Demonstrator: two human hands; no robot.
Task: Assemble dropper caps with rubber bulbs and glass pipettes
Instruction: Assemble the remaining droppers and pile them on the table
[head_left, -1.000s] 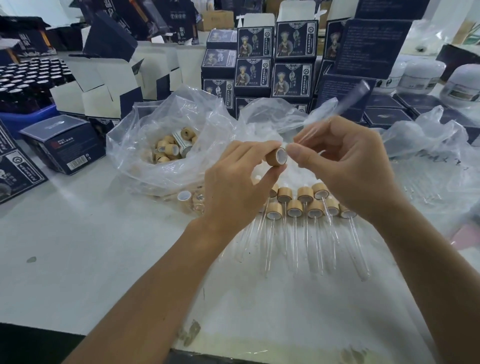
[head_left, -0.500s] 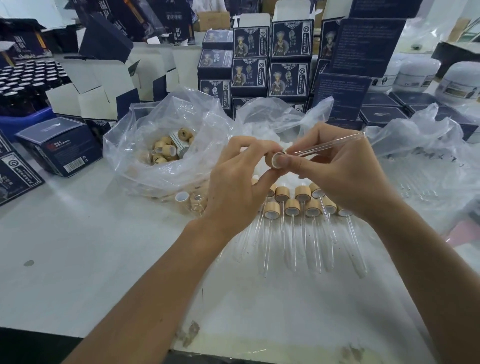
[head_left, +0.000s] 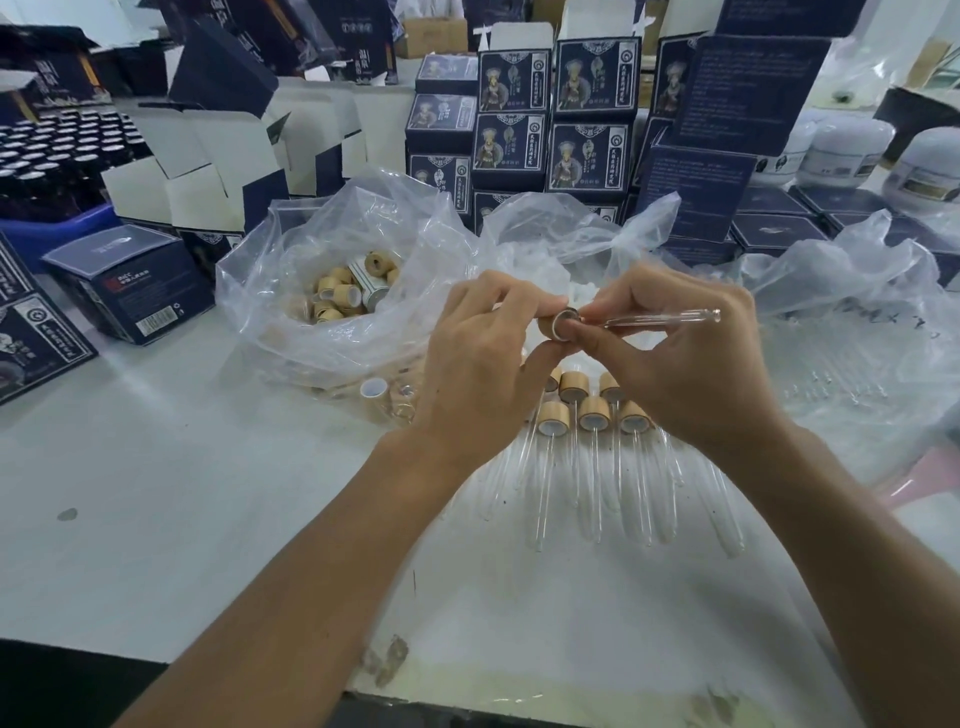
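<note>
Both hands meet above the finished droppers: left hand pinching the bamboo cap steady so right hand, gripping the glass pipette, can seat it.

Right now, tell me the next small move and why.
Probably push the glass pipette further into the cap. The left hand pinches the cap, the right hand holds the pipette at its mouth, and most of the pipette shows outside the cap.
</note>
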